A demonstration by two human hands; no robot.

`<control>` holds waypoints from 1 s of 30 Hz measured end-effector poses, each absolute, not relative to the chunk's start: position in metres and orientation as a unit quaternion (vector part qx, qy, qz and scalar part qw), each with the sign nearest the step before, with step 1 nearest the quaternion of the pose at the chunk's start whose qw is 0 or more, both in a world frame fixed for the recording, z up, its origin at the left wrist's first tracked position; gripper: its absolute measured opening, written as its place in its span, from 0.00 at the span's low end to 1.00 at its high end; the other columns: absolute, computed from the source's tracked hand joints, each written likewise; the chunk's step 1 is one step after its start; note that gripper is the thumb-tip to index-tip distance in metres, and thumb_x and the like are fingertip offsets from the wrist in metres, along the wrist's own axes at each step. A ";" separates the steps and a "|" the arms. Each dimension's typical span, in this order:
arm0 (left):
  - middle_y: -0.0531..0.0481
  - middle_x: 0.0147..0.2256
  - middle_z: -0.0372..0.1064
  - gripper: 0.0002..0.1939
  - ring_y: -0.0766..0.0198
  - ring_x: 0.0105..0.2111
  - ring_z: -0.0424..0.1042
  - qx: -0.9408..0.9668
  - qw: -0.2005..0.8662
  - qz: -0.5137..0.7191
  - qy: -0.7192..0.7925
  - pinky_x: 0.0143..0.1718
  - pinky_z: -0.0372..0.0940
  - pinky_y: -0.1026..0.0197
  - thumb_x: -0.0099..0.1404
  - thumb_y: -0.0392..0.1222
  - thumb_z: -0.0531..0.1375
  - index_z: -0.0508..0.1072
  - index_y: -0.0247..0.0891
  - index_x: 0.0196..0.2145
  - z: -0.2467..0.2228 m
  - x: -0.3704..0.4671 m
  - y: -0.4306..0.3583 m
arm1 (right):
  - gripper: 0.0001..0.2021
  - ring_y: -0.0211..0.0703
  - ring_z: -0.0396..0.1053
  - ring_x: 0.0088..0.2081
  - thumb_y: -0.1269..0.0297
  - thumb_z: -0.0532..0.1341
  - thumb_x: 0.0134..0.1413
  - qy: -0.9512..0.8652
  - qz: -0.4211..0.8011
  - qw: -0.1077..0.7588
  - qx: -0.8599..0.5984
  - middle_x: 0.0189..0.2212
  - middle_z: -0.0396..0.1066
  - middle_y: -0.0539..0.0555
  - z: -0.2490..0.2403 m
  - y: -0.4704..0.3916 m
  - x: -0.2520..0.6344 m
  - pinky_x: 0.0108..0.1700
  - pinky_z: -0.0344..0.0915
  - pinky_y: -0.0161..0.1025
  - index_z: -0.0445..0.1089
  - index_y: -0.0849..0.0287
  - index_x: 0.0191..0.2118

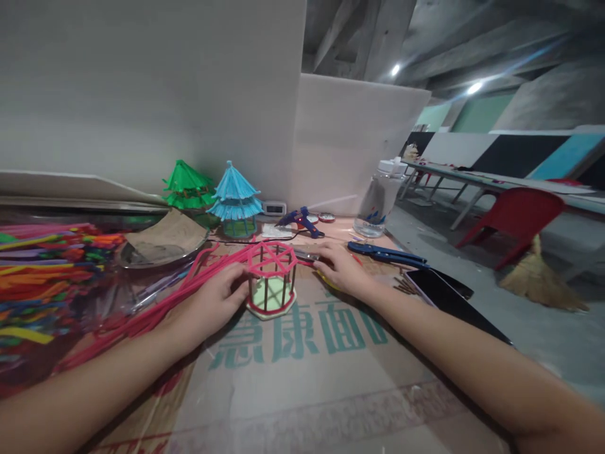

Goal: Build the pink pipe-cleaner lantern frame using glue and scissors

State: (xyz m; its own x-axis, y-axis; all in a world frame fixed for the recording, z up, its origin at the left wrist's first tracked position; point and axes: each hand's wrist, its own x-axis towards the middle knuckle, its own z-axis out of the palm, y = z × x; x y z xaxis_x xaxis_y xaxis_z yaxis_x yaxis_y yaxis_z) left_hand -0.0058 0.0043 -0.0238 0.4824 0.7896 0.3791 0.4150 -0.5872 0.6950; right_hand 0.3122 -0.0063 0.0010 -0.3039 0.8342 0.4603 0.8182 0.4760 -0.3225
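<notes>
A small octagonal pavilion frame (273,277) stands upright on the cardboard, with a pink ring and crossbars on top, thin brown posts and a pale green base edged in pink. My left hand (227,291) has its thumb and fingers closed at the frame's left side. To the right of the frame, my right hand (343,268) reaches low over the table with bent fingers. Its fingertips are at a slim silvery tool (305,254), and a yellow curved piece (327,280) shows beneath the palm. What the right fingers grip is too blurred to tell.
Pink pipe cleaners (155,306) run along the left, beside a heap of coloured ones (42,277). Green (186,186) and blue (235,202) pavilion models stand behind, near a glue gun (301,221). Rightward are a water bottle (378,198), blue pliers (387,253) and a phone (456,302).
</notes>
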 end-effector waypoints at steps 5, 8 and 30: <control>0.47 0.41 0.76 0.13 0.56 0.42 0.75 0.842 0.249 0.318 0.358 0.44 0.71 0.55 0.74 0.50 0.54 0.75 0.41 0.43 -0.016 -0.005 -0.003 | 0.07 0.56 0.70 0.57 0.65 0.67 0.62 -0.837 0.011 0.249 -0.487 0.56 0.73 0.63 0.001 -0.010 0.307 0.60 0.65 0.56 0.79 0.57 0.44; 0.45 0.46 0.77 0.13 0.54 0.47 0.75 0.878 0.213 0.285 0.320 0.51 0.70 0.54 0.73 0.47 0.54 0.76 0.41 0.46 -0.002 -0.001 -0.013 | 0.03 0.51 0.72 0.49 0.66 0.68 0.61 -0.831 0.015 0.258 -0.493 0.46 0.75 0.60 0.000 -0.011 0.306 0.54 0.68 0.49 0.77 0.59 0.36; 0.47 0.42 0.72 0.11 0.56 0.42 0.76 0.804 0.251 0.373 0.389 0.42 0.71 0.56 0.71 0.47 0.56 0.67 0.40 0.48 -0.008 -0.002 -0.013 | 0.06 0.43 0.70 0.32 0.63 0.51 0.68 -0.740 0.091 0.413 -0.523 0.29 0.71 0.50 0.003 -0.015 0.297 0.36 0.67 0.39 0.61 0.54 0.38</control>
